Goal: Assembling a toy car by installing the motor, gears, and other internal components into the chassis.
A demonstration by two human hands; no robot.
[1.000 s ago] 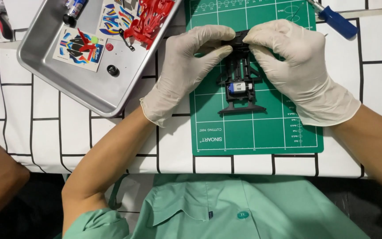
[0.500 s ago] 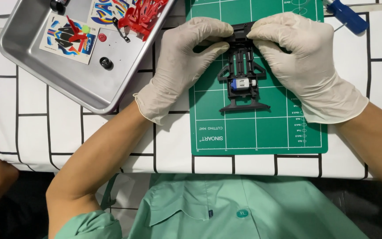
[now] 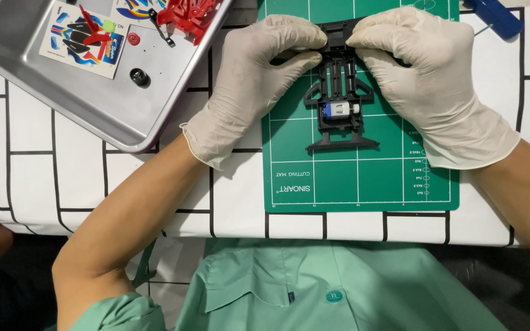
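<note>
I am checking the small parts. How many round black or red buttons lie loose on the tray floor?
2: a red button beside the sticker sheet, a black button nearer the tray middle. Others may be hidden.

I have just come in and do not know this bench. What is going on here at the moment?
A person in white gloves holds a black plastic chassis over a green cutting mat. The left hand and the right hand both pinch its far end with the fingers. A small motor sits in the frame. To the left, a metal tray holds red parts and a sticker sheet.
</note>
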